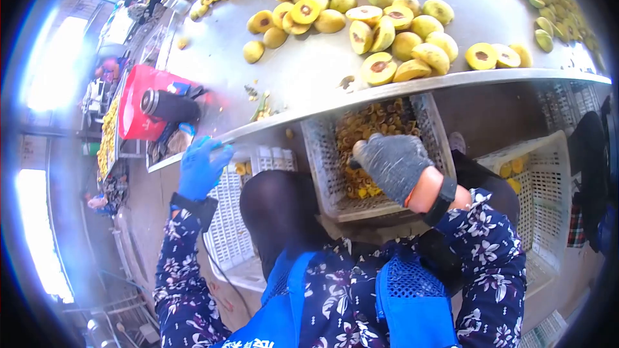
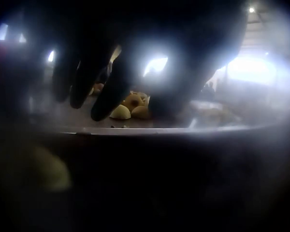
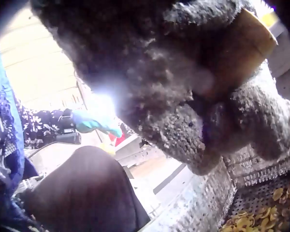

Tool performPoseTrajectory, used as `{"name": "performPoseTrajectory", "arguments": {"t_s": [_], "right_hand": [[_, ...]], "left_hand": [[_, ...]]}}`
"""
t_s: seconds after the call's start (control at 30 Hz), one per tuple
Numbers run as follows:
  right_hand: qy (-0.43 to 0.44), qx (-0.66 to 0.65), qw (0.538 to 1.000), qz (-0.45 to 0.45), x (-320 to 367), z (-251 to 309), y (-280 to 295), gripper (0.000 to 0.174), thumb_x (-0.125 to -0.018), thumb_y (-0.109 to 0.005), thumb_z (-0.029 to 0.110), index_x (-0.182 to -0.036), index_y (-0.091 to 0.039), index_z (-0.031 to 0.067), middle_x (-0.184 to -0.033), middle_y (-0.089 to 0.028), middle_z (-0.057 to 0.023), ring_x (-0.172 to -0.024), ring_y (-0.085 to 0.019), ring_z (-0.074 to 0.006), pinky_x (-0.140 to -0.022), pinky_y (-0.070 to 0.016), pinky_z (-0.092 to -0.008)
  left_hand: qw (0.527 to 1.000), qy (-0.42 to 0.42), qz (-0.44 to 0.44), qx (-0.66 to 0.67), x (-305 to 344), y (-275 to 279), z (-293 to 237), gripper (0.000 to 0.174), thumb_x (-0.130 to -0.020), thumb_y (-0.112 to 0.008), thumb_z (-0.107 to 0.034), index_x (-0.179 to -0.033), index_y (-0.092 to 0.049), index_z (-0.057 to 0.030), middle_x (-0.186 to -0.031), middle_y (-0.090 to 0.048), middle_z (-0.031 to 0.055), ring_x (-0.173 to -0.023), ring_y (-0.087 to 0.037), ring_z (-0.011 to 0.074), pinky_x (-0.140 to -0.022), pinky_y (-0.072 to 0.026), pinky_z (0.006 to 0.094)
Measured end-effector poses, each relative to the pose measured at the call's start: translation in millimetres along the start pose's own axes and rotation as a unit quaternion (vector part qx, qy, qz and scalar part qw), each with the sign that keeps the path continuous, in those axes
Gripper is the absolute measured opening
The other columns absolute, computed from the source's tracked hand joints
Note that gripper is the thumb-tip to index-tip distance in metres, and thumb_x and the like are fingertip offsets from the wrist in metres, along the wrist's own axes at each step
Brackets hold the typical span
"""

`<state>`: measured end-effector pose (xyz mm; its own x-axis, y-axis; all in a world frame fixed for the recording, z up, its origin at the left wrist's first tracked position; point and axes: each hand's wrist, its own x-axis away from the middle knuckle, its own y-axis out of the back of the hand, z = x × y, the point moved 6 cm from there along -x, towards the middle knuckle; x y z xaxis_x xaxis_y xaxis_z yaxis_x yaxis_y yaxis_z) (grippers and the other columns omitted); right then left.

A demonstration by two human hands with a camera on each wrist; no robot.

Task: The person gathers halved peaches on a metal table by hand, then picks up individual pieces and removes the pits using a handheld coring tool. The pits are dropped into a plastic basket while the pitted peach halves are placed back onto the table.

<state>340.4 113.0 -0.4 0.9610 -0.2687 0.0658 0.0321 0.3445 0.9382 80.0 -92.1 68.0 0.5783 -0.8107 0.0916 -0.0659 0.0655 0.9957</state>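
Note:
My left hand [image 1: 203,167], in a blue glove, hovers at the table's front edge over a white crate [image 1: 229,219]. Its fingers are extended and apart in the dark left wrist view. Below them there, a blurred yellow round shape [image 2: 34,169] shows at lower left. In a grey knit glove, my right hand [image 1: 396,164] is curled above a middle crate [image 1: 322,174] of brown and yellow scraps [image 1: 361,122]. Its fingers grip a tan-brown piece [image 3: 241,53] in the right wrist view; I cannot tell its kind.
Halved yellow peaches [image 1: 380,67] lie in piles on the metal table [image 1: 213,45]. At its left stand a red bag [image 1: 138,96] and a dark flask [image 1: 171,106]. Another crate [image 1: 545,200], with a few yellow pieces, is by my right knee.

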Motion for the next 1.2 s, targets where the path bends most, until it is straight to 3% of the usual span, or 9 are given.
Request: {"name": "performPoseTrajectory", "arguments": {"t_s": [0.07, 0.2, 0.33, 0.57, 0.7, 0.8, 0.9, 1.0, 1.2], "right_hand": [[-0.006, -0.014, 1.000, 0.011, 0.5, -0.8, -3.7, 0.013, -0.085, -0.055, 0.015, -0.089, -0.067, 0.0108, -0.084, -0.069, -0.0122, -0.077, -0.070, -0.0304, -0.061, -0.0542, -0.0428], [-0.021, -0.056, 0.997, 0.042, 7.2, -1.5, -4.9, 0.014, -0.084, -0.055, 0.016, -0.086, -0.068, 0.0120, -0.083, -0.069, -0.0117, -0.075, -0.069, -0.0310, -0.060, -0.0538, -0.0435], [-0.023, -0.068, 0.997, 0.018, 9.5, -6.3, -5.9, 0.014, -0.084, -0.055, 0.018, -0.084, -0.068, 0.0125, -0.081, -0.069, -0.0124, -0.075, -0.069, -0.0309, -0.060, -0.0536, -0.0435], [-0.014, -0.093, 0.995, -0.043, 12.2, -17.5, 8.2, 0.015, -0.086, -0.050, 0.017, -0.084, -0.064, 0.0128, -0.079, -0.067, -0.0112, -0.071, -0.068, -0.0312, -0.059, -0.0541, -0.0442], [-0.008, -0.104, 0.994, -0.039, 17.2, -23.6, 38.8, 0.012, -0.086, -0.053, 0.018, -0.094, -0.059, 0.0109, -0.084, -0.065, -0.0141, -0.077, -0.067, -0.0345, -0.064, -0.0537, -0.0448], [-0.016, -0.140, 0.989, -0.035, 15.9, -34.4, 51.2, 0.019, -0.087, -0.056, 0.019, -0.102, -0.055, 0.0092, -0.087, -0.063, -0.0161, -0.083, -0.064, -0.0380, -0.069, -0.0516, -0.0452], [-0.088, -0.243, 0.939, -0.227, 16.6, -56.6, 84.8, 0.017, -0.090, -0.057, 0.017, -0.103, -0.054, 0.0066, -0.096, -0.060, -0.0209, -0.085, -0.061, -0.0402, -0.071, -0.0495, -0.0454], [-0.072, -0.299, 0.878, -0.367, 19.5, -60.7, 104.5, 0.020, -0.089, -0.059, 0.016, -0.107, -0.055, 0.0062, -0.096, -0.060, -0.0211, -0.087, -0.061, -0.0398, -0.074, -0.0495, -0.0448], [-0.053, -0.351, 0.867, -0.350, -6.9, -43.9, 92.6, 0.035, -0.087, -0.064, 0.017, -0.119, -0.054, 0.0074, -0.101, -0.063, -0.0207, -0.091, -0.062, -0.0398, -0.076, -0.0514, -0.0435]], "left_hand": [[0.985, -0.055, -0.095, 0.136, -21.6, 6.7, -18.8, 0.047, -0.082, -0.068, -0.034, -0.113, -0.061, 0.0012, -0.102, -0.062, 0.0185, -0.096, -0.061, 0.0305, -0.085, -0.0473, 0.0397], [0.908, -0.053, 0.018, 0.416, -95.3, -8.4, -133.5, 0.054, -0.083, -0.070, -0.026, -0.127, -0.054, -0.0008, -0.121, -0.056, 0.0158, -0.100, -0.059, 0.0252, -0.084, -0.0493, 0.0348], [0.916, -0.300, -0.076, 0.253, -146.2, -27.4, -239.5, 0.050, -0.085, -0.062, -0.028, -0.128, -0.052, -0.0038, -0.119, -0.058, 0.0222, -0.105, -0.058, 0.0365, -0.087, -0.0478, 0.0446], [0.905, -0.369, -0.034, 0.211, -168.5, -46.5, -270.9, 0.050, -0.080, -0.059, -0.018, -0.128, -0.049, -0.0079, -0.092, -0.060, 0.0206, -0.086, -0.058, 0.0395, -0.075, -0.0475, 0.0484], [0.929, -0.294, 0.056, 0.216, -169.4, -54.3, -262.2, 0.051, -0.078, -0.060, -0.021, -0.126, -0.053, -0.0089, -0.099, -0.063, 0.0223, -0.096, -0.059, 0.0411, -0.086, -0.0473, 0.0464], [0.905, -0.179, 0.150, 0.356, -178.5, -65.0, -239.9, 0.047, -0.071, -0.071, -0.028, -0.113, -0.063, -0.0066, -0.095, -0.067, 0.0164, -0.089, -0.066, 0.0286, -0.078, -0.0513, 0.0374], [0.861, -0.140, 0.157, 0.464, -179.7, -76.6, -222.9, 0.039, -0.071, -0.077, -0.014, -0.106, -0.064, -0.0029, -0.090, -0.065, 0.0049, -0.080, -0.060, 0.0105, -0.072, -0.0503, 0.0273], [0.859, -0.148, 0.084, 0.483, -161.9, -46.7, -215.2, 0.036, -0.070, -0.077, -0.008, -0.104, -0.065, -0.0006, -0.092, -0.065, 0.0035, -0.081, -0.059, 0.0105, -0.073, -0.0495, 0.0261], [0.683, -0.129, 0.178, 0.697, -97.2, -4.2, -226.7, 0.039, -0.081, -0.070, -0.008, -0.117, -0.058, 0.0036, -0.102, -0.065, 0.0072, -0.094, -0.062, 0.0147, -0.082, -0.0511, 0.0287]]}}
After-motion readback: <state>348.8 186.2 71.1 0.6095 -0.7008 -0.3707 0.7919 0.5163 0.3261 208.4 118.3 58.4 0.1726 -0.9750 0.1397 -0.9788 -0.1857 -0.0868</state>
